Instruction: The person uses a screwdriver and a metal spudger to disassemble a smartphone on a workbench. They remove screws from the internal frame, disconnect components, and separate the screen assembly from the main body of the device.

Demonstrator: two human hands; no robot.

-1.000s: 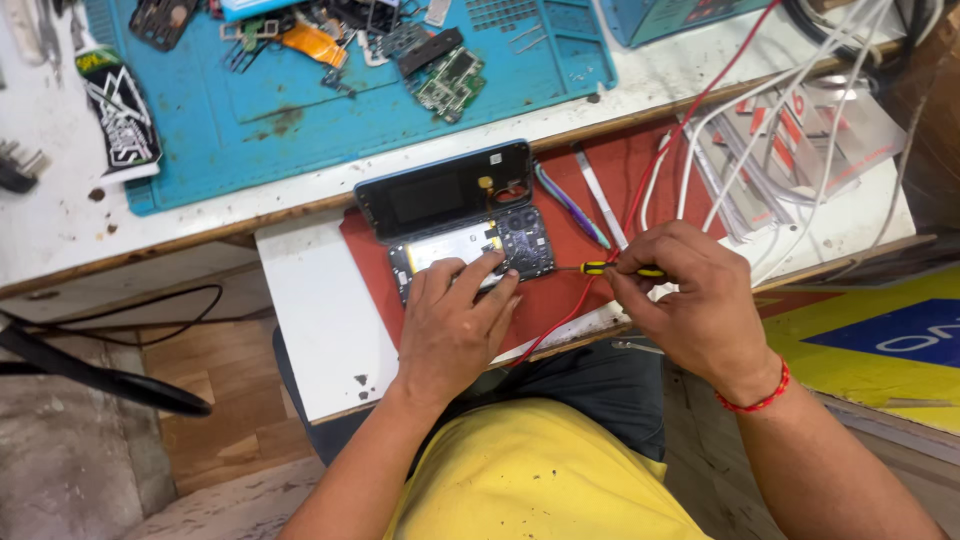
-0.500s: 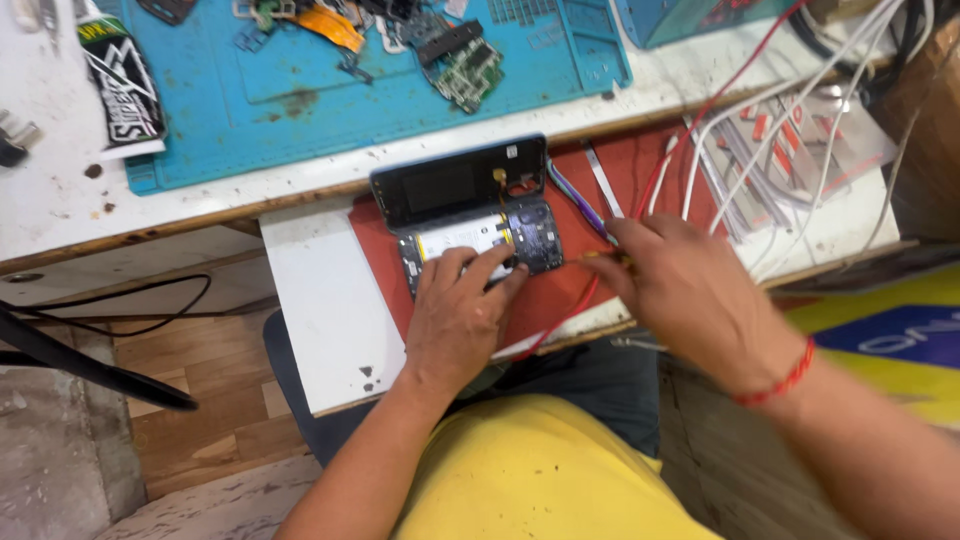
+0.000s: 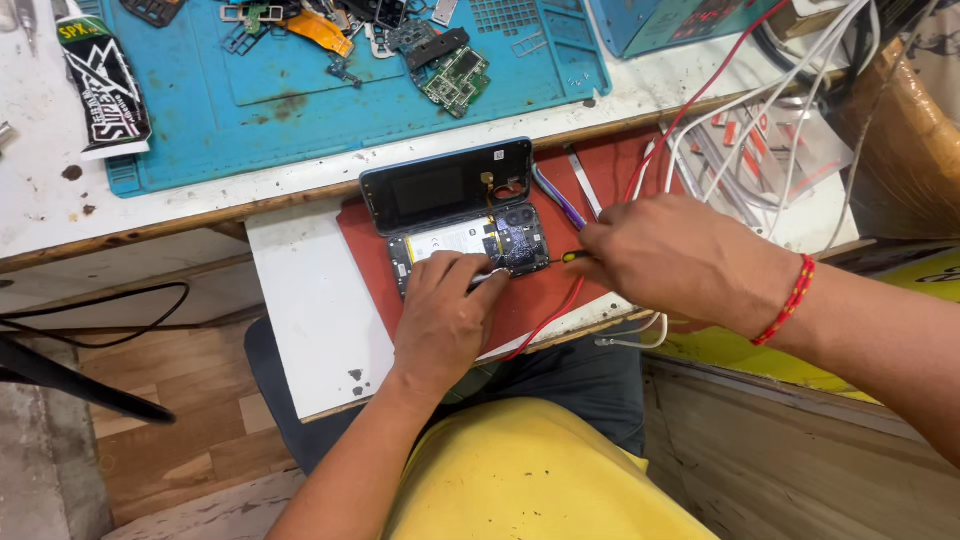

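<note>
An opened smartphone (image 3: 465,248), its inner board and battery exposed, is laid on a red mat (image 3: 560,300) that covers part of a white board (image 3: 315,310) resting across the person's lap. Just beyond the phone, touching its far edge, the detached back cover (image 3: 445,185) is set with its dark inner face up. The near edge of the phone is pressed down by the left hand (image 3: 445,315), whose fingers (image 3: 470,275) are spread flat over the lower part of the body; nothing is clasped in it. To the right of the phone, the right hand (image 3: 680,260) is closed around a small screwdriver (image 3: 562,258) with a yellow-and-black shaft, the tip of which is brought against the phone's right side near the camera cluster. A red thread bracelet (image 3: 785,300) is worn on the right wrist. Beyond the phone, a blue work mat (image 3: 300,90) is spread on the bench, and loose circuit boards (image 3: 455,75) and an orange flex piece (image 3: 320,30) are scattered on it. Right of the phone, red and white cables (image 3: 740,110) are draped over the bench edge, and metal pry tools (image 3: 575,190) lie on the red mat.
</note>
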